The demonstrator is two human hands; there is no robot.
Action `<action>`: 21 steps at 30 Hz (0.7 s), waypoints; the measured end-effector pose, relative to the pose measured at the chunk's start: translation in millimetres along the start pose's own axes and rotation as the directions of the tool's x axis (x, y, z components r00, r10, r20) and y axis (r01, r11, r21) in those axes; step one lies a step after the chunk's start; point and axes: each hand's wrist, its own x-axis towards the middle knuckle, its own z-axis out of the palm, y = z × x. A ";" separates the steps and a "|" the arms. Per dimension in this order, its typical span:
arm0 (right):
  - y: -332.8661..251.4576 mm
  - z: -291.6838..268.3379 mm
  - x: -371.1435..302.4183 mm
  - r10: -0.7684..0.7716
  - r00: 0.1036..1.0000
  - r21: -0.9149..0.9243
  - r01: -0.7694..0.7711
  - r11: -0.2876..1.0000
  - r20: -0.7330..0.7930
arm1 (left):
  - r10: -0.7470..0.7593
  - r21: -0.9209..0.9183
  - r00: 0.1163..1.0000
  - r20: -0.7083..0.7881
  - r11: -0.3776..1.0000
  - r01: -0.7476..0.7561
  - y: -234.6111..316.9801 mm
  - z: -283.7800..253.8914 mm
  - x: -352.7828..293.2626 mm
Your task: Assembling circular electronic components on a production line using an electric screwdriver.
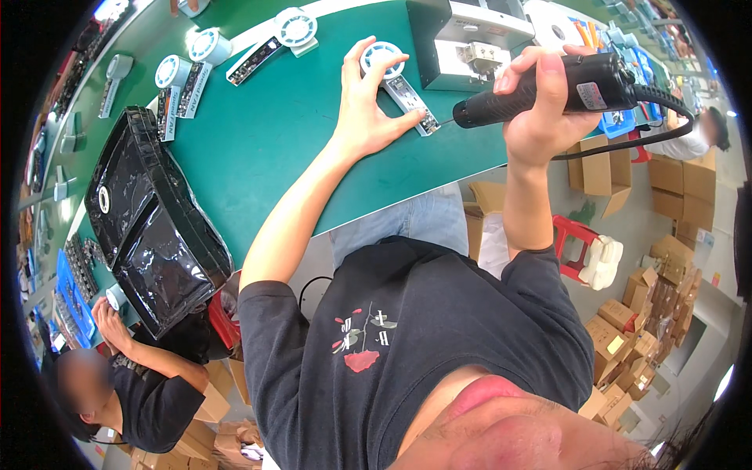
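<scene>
On the green surface [258,157], the small fan [403,92] was spanned lengthwise by the spread fingers and thumb of the left hand [362,117], presumably for steadiness near the bit [446,122] of the electric screwdriver [487,108], gripped in the right hand [547,110].

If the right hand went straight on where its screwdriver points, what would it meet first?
In the right hand, the corded electric screwdriver would first meet, with its bit, the exposed circuit end of the handheld fan held by the left hand. Depth is unclear; they may already touch.
</scene>
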 end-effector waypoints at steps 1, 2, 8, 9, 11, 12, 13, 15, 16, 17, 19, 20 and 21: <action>0.1 0.4 -1.7 0.001 1.000 -0.007 -0.001 1.000 -0.004 | 0.003 0.007 1.000 -0.004 1.000 -0.003 0.0 -0.5 0.1; 0.2 0.3 -3.1 0.001 1.000 -0.007 -0.001 1.000 -0.006 | 0.006 0.014 1.000 -0.008 1.000 -0.006 0.0 -0.8 0.1; 4.3 -6.8 -4.4 0.001 0.998 0.029 -0.002 1.000 0.055 | -0.002 -0.025 1.000 -0.008 1.000 0.002 -1.1 0.2 0.8; 5.5 -8.9 -2.9 -0.004 0.994 0.054 -0.002 0.999 0.113 | 0.001 -0.026 1.000 -0.008 1.000 -0.001 -1.4 0.3 1.0; 8.1 -14.4 3.1 -0.013 0.985 0.080 -0.001 0.997 0.170 | -0.001 -0.023 1.000 -0.010 1.000 0.000 -1.9 0.3 1.1; 10.7 -17.5 7.6 0.011 0.964 0.132 -0.048 0.990 0.267 | 0.000 -0.021 1.000 -0.011 1.000 0.000 -2.4 -0.4 0.5; 12.4 -18.7 9.9 0.029 0.931 0.180 -0.100 0.979 0.363 | -0.012 -0.026 1.000 -0.012 1.000 0.012 -2.8 -1.5 -0.6; 12.5 -21.2 9.6 0.012 0.910 0.214 -0.110 0.971 0.414 | -0.024 -0.034 1.000 -0.014 0.999 0.023 -2.3 -1.8 -0.7; 14.3 -26.3 9.3 -0.010 0.890 0.274 -0.129 0.953 0.455 | -0.009 -0.030 1.000 -0.007 1.000 0.009 -1.1 -0.6 0.4; 15.4 -29.1 9.5 -0.035 0.869 0.332 -0.151 0.931 0.494 | 0.006 -0.027 1.000 0.000 1.000 -0.006 -0.3 0.1 1.6; 18.0 -28.6 8.1 -0.052 0.858 0.351 -0.152 0.924 0.511 | 0.000 -0.025 1.000 0.001 1.000 0.000 -0.2 -1.1 1.6; 18.8 -29.6 7.6 -0.059 0.856 0.358 -0.151 0.922 0.514 | -0.002 -0.026 1.000 0.004 1.000 0.002 0.0 -1.0 1.6; 19.9 -29.7 7.7 -0.069 0.854 0.365 -0.147 0.919 0.516 | -0.001 -0.026 1.000 0.004 1.000 0.001 0.2 -1.0 2.1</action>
